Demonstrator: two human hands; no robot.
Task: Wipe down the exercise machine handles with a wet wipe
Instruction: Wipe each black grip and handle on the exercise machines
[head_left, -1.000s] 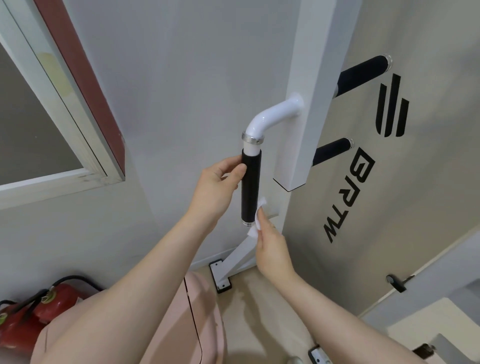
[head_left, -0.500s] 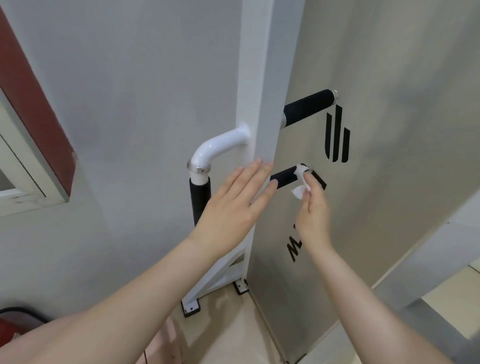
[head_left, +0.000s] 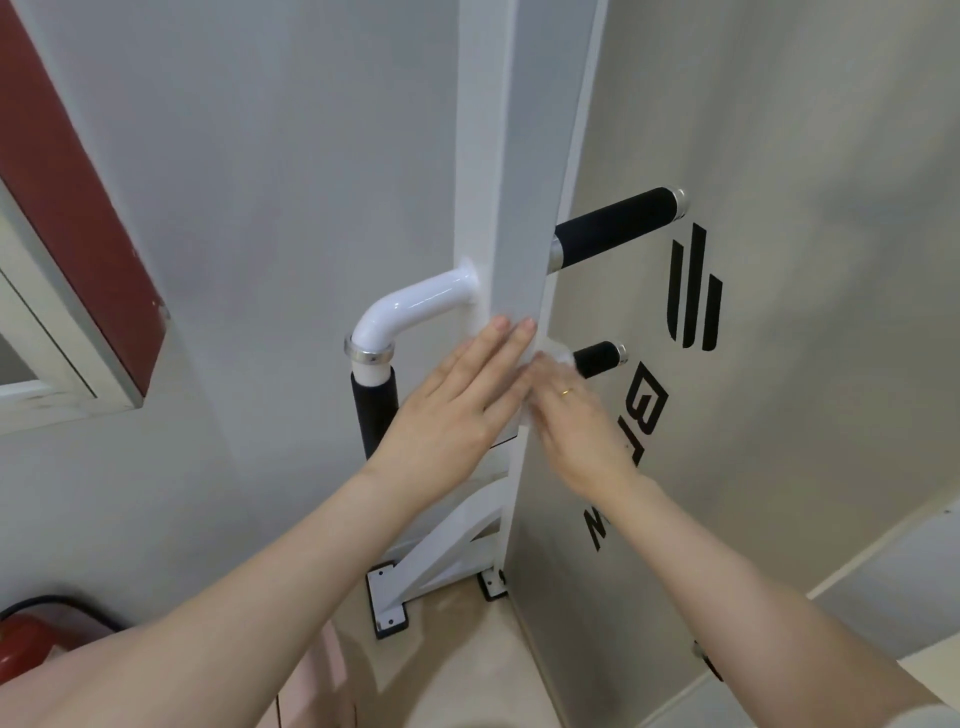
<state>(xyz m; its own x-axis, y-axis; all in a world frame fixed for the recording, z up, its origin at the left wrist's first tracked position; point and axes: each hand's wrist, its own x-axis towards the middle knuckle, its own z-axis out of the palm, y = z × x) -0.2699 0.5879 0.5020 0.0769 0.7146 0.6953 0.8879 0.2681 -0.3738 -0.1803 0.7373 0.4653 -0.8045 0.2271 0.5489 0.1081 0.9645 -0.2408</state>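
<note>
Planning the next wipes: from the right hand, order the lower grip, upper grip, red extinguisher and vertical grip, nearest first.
From the right hand:
1. Lower grip, at its fingertips.
2. Vertical grip, left, behind the left hand.
3. Upper grip, above.
4. Extinguisher, bottom left corner.

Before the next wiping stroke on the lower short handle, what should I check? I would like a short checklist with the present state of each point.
1. Wet wipe held by right hand: ok, though blurred.
2. Wipe touching lower handle: ok, at its inner end.
3. Left hand bracing white post, fingers flat: ok.
4. Outer end of lower handle free to wipe: ok.
5. Upper handle already wiped: cannot tell.
6. Wipe wet enough: cannot tell.
</note>
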